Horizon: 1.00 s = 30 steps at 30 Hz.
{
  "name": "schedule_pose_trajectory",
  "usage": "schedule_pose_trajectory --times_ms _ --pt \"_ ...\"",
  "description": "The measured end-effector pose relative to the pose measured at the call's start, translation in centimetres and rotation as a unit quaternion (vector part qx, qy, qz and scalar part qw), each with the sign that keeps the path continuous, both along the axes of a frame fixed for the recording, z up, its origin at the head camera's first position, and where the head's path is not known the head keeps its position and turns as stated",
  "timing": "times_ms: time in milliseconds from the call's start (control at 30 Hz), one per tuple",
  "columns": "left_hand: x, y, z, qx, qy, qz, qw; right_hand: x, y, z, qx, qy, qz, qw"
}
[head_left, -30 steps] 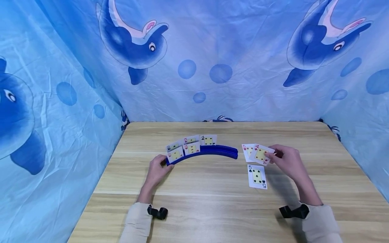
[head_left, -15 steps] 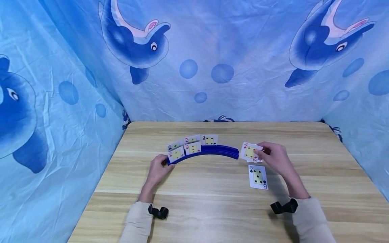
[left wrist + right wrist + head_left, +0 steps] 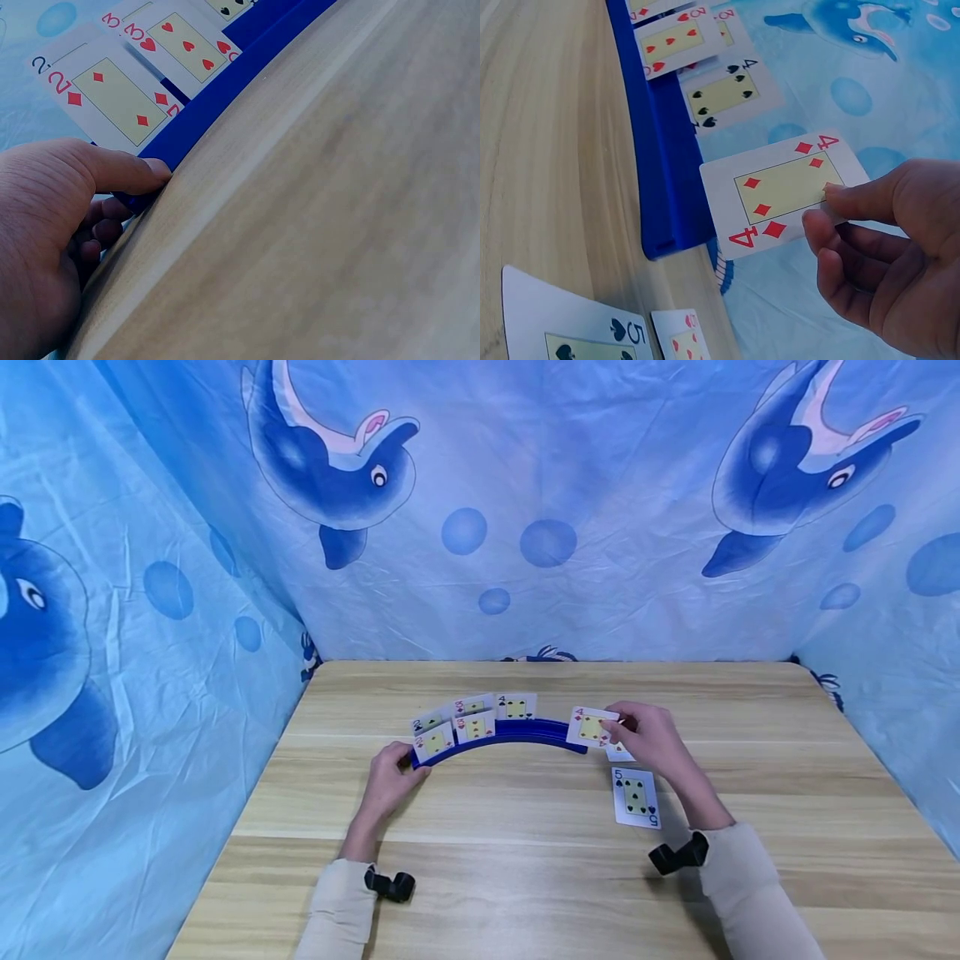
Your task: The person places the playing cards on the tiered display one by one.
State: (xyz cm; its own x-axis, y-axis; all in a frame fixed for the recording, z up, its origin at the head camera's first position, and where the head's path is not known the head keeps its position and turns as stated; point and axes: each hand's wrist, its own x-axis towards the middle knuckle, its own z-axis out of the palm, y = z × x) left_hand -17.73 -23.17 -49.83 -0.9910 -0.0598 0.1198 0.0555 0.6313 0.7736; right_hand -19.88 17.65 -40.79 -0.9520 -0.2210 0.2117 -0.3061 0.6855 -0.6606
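A curved blue card holder [image 3: 525, 732] stands on the table. My left hand [image 3: 392, 781] grips its left end, the thumb [image 3: 142, 174] on the front edge. In the front slot stand the two of diamonds [image 3: 112, 97] and three of hearts [image 3: 187, 45]. Behind them are a black two [image 3: 430, 722], a red three [image 3: 472, 703] and the four of spades [image 3: 724, 96]. Between thumb and fingers, my right hand [image 3: 648, 737] pinches the four of diamonds [image 3: 784, 196] above the holder's right end.
The five of spades [image 3: 636, 797] lies face up on the wooden table [image 3: 487, 860], right of the holder. A red five [image 3: 681, 341] lies just behind it, partly covered in the head view by the right hand and its card. A blue dolphin-print curtain [image 3: 480, 460] hangs behind the table.
My right hand has carried the four of diamonds leftward, from over the red five to the holder's right end. My left hand has stayed at the holder's left end.
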Motion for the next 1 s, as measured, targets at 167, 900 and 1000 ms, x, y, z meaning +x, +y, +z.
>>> schedule_pose_trajectory --times_ms 167,900,1000 --pt "0.0 -0.1 -0.1 -0.001 0.002 -0.001 1.0 -0.6 -0.8 -0.4 -0.009 0.021 0.013 1.0" --pt "-0.1 -0.1 -0.1 -0.005 0.005 -0.001 1.0 -2.8 -5.9 -0.5 -0.05 0.031 0.035 0.998" --pt "-0.1 -0.1 -0.1 -0.006 0.005 -0.001 1.0 -2.9 -6.5 -0.7 -0.054 0.035 0.036 0.997"
